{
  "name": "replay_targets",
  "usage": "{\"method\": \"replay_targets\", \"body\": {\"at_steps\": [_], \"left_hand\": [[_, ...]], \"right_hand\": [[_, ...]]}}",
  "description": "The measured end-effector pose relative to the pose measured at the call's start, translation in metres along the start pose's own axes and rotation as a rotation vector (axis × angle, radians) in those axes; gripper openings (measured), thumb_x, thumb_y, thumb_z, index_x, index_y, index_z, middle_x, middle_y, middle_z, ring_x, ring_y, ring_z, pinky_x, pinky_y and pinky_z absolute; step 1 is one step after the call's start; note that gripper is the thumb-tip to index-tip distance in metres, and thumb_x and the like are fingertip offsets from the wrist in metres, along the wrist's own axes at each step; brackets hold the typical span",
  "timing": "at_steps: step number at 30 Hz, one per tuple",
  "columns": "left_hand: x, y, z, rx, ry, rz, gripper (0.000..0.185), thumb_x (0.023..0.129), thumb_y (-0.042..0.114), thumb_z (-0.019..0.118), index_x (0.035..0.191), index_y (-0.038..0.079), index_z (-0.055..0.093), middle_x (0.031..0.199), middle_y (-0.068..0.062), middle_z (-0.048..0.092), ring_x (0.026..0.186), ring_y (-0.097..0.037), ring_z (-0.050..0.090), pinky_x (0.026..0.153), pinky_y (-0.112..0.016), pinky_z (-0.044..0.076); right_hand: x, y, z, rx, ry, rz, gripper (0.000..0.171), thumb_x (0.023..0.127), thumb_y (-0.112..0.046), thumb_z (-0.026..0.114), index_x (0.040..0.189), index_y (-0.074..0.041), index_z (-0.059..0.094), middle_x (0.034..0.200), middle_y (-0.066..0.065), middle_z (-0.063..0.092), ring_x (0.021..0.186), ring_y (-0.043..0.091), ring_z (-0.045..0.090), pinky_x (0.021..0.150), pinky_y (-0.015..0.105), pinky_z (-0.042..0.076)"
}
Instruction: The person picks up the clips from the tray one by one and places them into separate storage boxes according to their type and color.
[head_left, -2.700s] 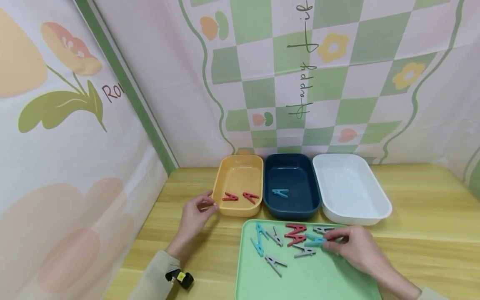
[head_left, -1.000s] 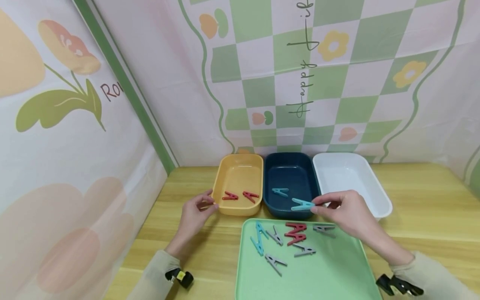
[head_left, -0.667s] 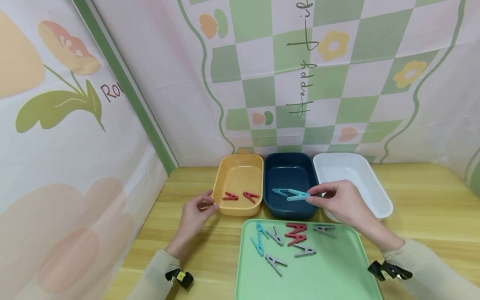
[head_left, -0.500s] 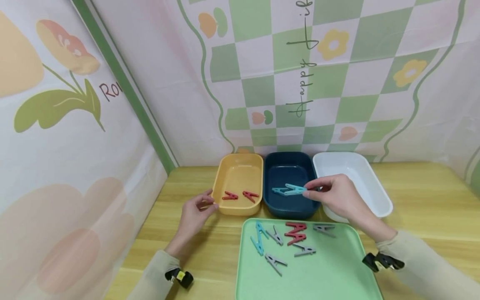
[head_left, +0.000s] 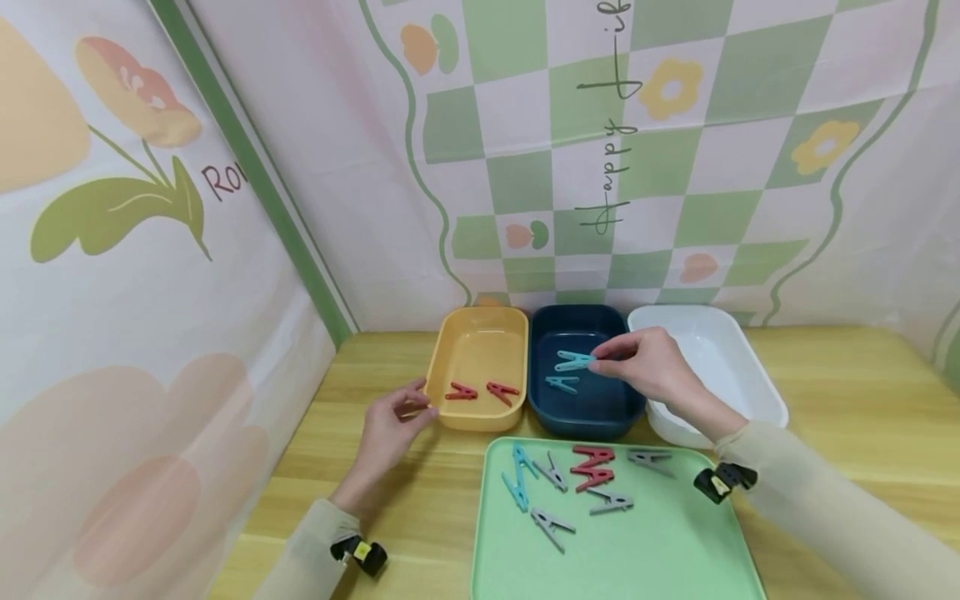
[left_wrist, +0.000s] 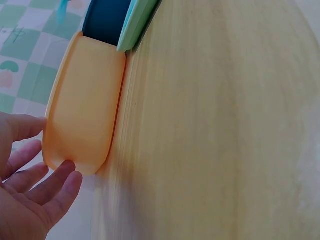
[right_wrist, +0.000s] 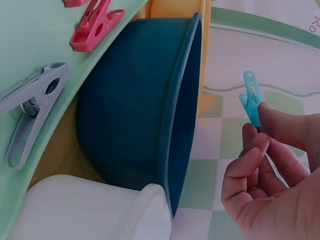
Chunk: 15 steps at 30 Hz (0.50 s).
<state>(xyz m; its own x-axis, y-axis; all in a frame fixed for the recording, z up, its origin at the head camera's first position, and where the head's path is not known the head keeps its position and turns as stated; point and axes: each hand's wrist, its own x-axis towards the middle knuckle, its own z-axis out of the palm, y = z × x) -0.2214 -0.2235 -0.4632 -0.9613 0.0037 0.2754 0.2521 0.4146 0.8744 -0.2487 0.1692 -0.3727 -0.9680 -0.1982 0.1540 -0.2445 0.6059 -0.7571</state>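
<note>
My right hand pinches a light blue clothespin between thumb and fingertips, over the dark blue tray. In the right wrist view that clothespin is held beyond the blue tray's rim. Another light blue clothespin lies inside the tray. My left hand touches the near left corner of the yellow tray, its fingers loosely bent against the outer wall, as the left wrist view shows. Two red clothespins, one of them further left, lie in the yellow tray.
A white tray stands right of the blue one, partly behind my right forearm. In front, a green tray bears several clothespins: grey, red and light blue. A printed cloth hangs behind the wooden table.
My right hand has picked the light blue clothespin off the green tray and carried it away from me and leftward, over the blue tray. My left hand has stayed at the yellow tray.
</note>
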Motion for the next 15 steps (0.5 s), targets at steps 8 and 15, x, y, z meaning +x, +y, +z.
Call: {"method": "replay_targets", "body": {"at_steps": [8,15], "left_hand": [[0.000,0.000,0.000,-0.014,0.000,-0.010,0.021,0.087,0.000,0.084,0.103,-0.005,0.071,0.142,-0.018,0.064,0.110,-0.036,0.072,0.088,-0.032,0.063],[0.001,-0.001,0.000,-0.021,-0.006,-0.006,0.022,0.086,0.001,0.085,0.102,-0.005,0.071,0.142,-0.019,0.064,0.110,-0.036,0.072,0.088,-0.031,0.063]], "right_hand": [[0.017,0.008,0.007,-0.007,-0.028,0.051,0.025,0.094,-0.023,0.083,0.108,-0.003,0.082,0.102,0.011,0.078,0.095,0.029,0.069,0.078,0.038,0.060],[0.027,0.013,0.010,-0.014,-0.034,0.044,0.025,0.092,-0.020,0.085,0.106,0.001,0.081,0.098,0.013,0.078,0.091,0.029,0.070,0.076,0.039,0.061]]}}
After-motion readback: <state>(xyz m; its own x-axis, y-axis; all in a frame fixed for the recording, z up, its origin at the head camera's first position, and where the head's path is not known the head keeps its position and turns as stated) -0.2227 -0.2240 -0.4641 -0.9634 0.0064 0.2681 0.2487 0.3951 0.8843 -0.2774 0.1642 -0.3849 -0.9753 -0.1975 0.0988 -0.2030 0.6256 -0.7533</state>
